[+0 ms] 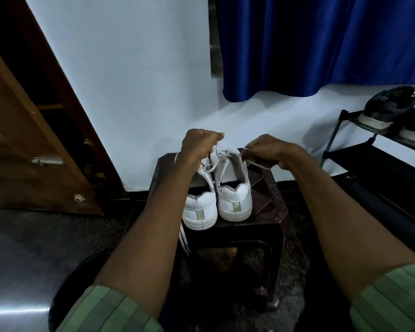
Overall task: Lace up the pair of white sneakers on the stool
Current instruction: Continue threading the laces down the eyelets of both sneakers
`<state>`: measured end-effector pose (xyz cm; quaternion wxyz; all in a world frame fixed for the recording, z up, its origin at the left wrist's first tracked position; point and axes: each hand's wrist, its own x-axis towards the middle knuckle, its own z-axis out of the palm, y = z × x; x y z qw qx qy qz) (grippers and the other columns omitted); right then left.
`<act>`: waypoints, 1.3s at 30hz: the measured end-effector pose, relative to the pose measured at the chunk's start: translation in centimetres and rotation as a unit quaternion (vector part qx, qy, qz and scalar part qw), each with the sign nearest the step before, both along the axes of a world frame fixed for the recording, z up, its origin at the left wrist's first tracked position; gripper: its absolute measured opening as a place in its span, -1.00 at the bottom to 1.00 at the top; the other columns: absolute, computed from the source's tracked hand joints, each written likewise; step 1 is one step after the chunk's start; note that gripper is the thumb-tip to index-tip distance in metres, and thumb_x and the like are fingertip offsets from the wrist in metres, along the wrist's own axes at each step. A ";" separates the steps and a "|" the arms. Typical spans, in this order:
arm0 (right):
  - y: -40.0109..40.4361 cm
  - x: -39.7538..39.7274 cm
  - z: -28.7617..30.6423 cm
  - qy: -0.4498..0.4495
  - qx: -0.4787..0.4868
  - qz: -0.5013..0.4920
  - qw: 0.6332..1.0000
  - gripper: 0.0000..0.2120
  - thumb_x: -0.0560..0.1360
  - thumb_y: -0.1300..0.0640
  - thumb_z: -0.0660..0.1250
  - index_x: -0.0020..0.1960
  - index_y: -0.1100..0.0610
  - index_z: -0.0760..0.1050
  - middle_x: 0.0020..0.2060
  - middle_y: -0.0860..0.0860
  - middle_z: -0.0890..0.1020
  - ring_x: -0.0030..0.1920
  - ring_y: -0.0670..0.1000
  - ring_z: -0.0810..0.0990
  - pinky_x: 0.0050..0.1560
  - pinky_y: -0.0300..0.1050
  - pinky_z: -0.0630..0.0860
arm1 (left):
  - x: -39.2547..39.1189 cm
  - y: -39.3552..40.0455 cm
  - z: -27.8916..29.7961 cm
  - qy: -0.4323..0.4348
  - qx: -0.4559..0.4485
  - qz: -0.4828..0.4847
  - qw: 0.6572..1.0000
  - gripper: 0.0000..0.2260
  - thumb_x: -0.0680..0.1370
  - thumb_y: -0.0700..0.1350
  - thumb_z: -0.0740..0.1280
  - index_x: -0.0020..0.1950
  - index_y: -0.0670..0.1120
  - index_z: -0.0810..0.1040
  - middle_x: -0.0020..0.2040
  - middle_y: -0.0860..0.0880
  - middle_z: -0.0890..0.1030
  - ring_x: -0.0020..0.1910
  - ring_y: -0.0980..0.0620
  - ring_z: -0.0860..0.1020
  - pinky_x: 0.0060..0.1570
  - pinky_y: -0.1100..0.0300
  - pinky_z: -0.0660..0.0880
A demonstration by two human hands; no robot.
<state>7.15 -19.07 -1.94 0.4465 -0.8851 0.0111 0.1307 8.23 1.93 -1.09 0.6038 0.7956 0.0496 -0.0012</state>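
Two white sneakers stand heel-towards-me on a dark plastic stool [271,207]. The left sneaker [200,209] has a lace end hanging off the stool's front left. The right sneaker [234,195] has its white lace [219,159] pulled up over the tongue. My left hand [199,146] is curled above the sneakers' toe end and pinches one lace end. My right hand [270,150] is to the right of the right sneaker and pinches the other lace end, which trails across the collar. The toes of both sneakers are hidden behind my hands.
A white wall rises just behind the stool. A brown wooden door [34,144] stands open at the left. A blue curtain [321,44] hangs at upper right. A black shoe rack [359,154] with dark shoes [388,109] stands at the right. The floor is dark speckled stone.
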 end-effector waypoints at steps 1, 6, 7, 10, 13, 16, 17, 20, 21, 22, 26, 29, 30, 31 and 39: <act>0.2 -0.2 0.2 -0.008 0.045 0.001 0.999 -0.82 0.54 0.12 0.47 -0.18 0.21 0.63 -0.35 0.07 0.49 -0.35 0.03 0.37 -0.39 -0.18 0.25 | 0.1 0.0 -0.2 -0.016 0.030 0.007 0.999 -0.74 0.35 0.09 0.49 -0.19 -0.10 0.65 -0.26 -0.01 0.62 -0.31 0.01 0.53 -0.21 0.17 0.46; 0.5 0.3 0.3 0.028 0.468 -0.113 0.876 -0.75 0.65 0.24 0.16 -0.19 0.11 0.43 -0.31 0.11 0.64 -0.31 0.06 0.55 -0.36 -0.16 0.47 | 0.2 0.7 -0.4 -0.016 0.126 -0.037 0.991 -0.60 0.33 0.11 0.47 -0.12 -0.23 0.70 -0.24 -0.13 0.71 -0.30 -0.01 0.61 -0.16 0.12 0.52; 0.6 0.4 0.2 0.039 0.494 -0.137 0.858 -0.73 0.66 0.21 0.13 -0.22 0.10 0.36 -0.45 0.04 0.51 -0.42 0.03 0.47 -0.43 -0.20 0.41 | 0.3 0.9 -0.5 -0.007 0.152 -0.065 0.986 -0.68 0.36 0.08 0.50 -0.15 -0.18 0.72 -0.26 -0.10 0.71 -0.30 -0.01 0.62 -0.17 0.13 0.52; 0.5 0.3 -0.3 -0.024 0.234 -0.158 0.959 -0.73 0.64 0.13 0.27 -0.24 0.09 0.36 -0.49 -0.02 0.37 -0.57 -0.07 0.29 -0.56 -0.29 0.20 | 0.2 1.3 -0.5 0.002 0.219 -0.146 0.965 -0.78 0.35 0.00 0.56 -0.16 -0.14 0.73 -0.23 -0.03 0.71 -0.27 0.02 0.60 -0.16 0.15 0.52; 0.3 -0.2 -0.3 -0.005 0.003 -0.055 0.998 -0.83 0.49 0.09 0.51 -0.13 0.17 0.59 -0.35 0.07 0.49 -0.42 -0.04 0.40 -0.45 -0.28 0.27 | 0.2 1.6 -0.7 -0.009 0.277 -0.179 0.944 -0.80 0.38 0.00 0.56 -0.11 -0.09 0.72 -0.23 0.01 0.69 -0.24 0.01 0.59 -0.13 0.17 0.53; -0.1 -0.4 0.0 0.028 -0.001 0.004 1.000 -0.80 0.41 0.16 0.54 -0.04 0.25 0.69 -0.33 0.10 0.47 -0.42 -0.04 0.33 -0.42 -0.21 0.21 | 0.2 1.8 -0.7 -0.028 0.354 -0.166 0.920 -0.77 0.47 -0.02 0.53 0.00 -0.16 0.74 -0.18 -0.16 0.72 -0.25 -0.06 0.56 -0.15 0.18 0.48; -0.1 -0.6 0.2 0.024 0.031 0.005 0.999 -0.84 0.41 0.20 0.51 -0.06 0.27 0.68 -0.33 0.11 0.48 -0.43 -0.05 0.32 -0.44 -0.22 0.19 | 0.2 1.8 -0.6 -0.029 0.370 -0.162 0.914 -0.74 0.48 -0.01 0.52 0.00 -0.20 0.74 -0.16 -0.20 0.72 -0.26 -0.09 0.54 -0.16 0.16 0.48; -0.2 -0.6 0.4 0.034 0.219 -0.021 0.975 -0.90 0.52 0.22 0.35 -0.17 0.15 0.54 -0.28 0.08 0.53 -0.38 -0.06 0.45 -0.46 -0.27 0.36 | 0.1 1.6 -0.4 -0.023 0.404 -0.155 0.901 -0.77 0.44 -0.02 0.51 -0.24 -0.18 0.66 -0.30 -0.13 0.66 -0.29 -0.14 0.54 -0.26 0.11 0.49; -0.2 -0.5 0.4 0.049 0.278 -0.046 0.958 -0.81 0.58 0.21 0.30 -0.22 0.14 0.49 -0.26 0.07 0.58 -0.34 -0.04 0.52 -0.43 -0.25 0.43 | 0.1 1.6 -0.4 -0.012 0.401 -0.154 0.903 -0.74 0.43 -0.03 0.50 -0.34 -0.15 0.57 -0.37 -0.08 0.58 -0.32 -0.12 0.51 -0.30 0.13 0.43; -0.2 -0.3 0.2 0.062 0.323 -0.067 0.942 -0.72 0.61 0.20 0.25 -0.28 0.13 0.43 -0.25 0.08 0.62 -0.31 -0.02 0.56 -0.38 -0.20 0.47 | 0.2 1.6 -0.3 0.003 0.388 -0.157 0.908 -0.70 0.44 -0.03 0.49 -0.38 -0.12 0.50 -0.40 -0.06 0.52 -0.34 -0.09 0.47 -0.33 0.16 0.37; 0.4 -0.3 -0.4 0.052 0.357 -0.133 0.923 -0.78 0.53 0.25 0.27 -0.30 0.18 0.43 -0.35 0.15 0.65 -0.34 0.05 0.60 -0.30 -0.10 0.47 | -0.1 1.4 0.1 0.049 0.294 -0.155 0.942 -0.80 0.49 -0.10 0.33 -0.33 -0.09 0.47 -0.36 -0.06 0.56 -0.42 -0.05 0.45 -0.34 0.16 0.29; 0.5 -0.3 -1.2 -0.013 0.209 -0.148 0.967 -0.82 0.48 0.33 0.35 -0.29 0.21 0.48 -0.45 0.12 0.56 -0.45 0.05 0.59 -0.46 -0.23 0.48 | -0.5 1.3 0.0 0.051 0.229 -0.142 0.962 -0.83 0.50 -0.09 0.23 -0.25 -0.09 0.51 -0.32 -0.02 0.65 -0.46 0.03 0.51 -0.37 0.21 0.29; 0.4 -0.3 -1.5 -0.036 0.162 -0.149 0.975 -0.77 0.46 0.35 0.37 -0.33 0.19 0.45 -0.49 0.11 0.52 -0.50 0.03 0.56 -0.50 -0.27 0.44 | -0.5 1.3 -0.1 0.048 0.214 -0.138 0.966 -0.83 0.51 -0.08 0.23 -0.24 -0.10 0.52 -0.33 -0.01 0.64 -0.47 0.04 0.51 -0.36 0.22 0.30; 0.3 -0.1 -1.9 -0.055 0.123 -0.151 0.979 -0.73 0.45 0.36 0.38 -0.36 0.17 0.42 -0.50 0.11 0.50 -0.53 0.02 0.53 -0.52 -0.29 0.40 | -0.5 1.3 -0.1 0.047 0.200 -0.136 0.969 -0.82 0.51 -0.07 0.23 -0.23 -0.11 0.52 -0.33 -0.02 0.64 -0.47 0.04 0.50 -0.37 0.23 0.30; 0.7 1.2 -3.9 -0.103 -0.131 -0.093 0.982 -0.90 0.35 0.21 0.42 -0.32 0.19 0.54 -0.36 0.08 0.59 -0.23 0.11 0.58 -0.16 -0.09 0.48 | -0.6 1.4 0.0 0.051 0.129 -0.112 0.984 -0.81 0.51 -0.06 0.23 -0.23 -0.09 0.54 -0.24 -0.04 0.69 -0.36 0.03 0.52 -0.39 0.24 0.33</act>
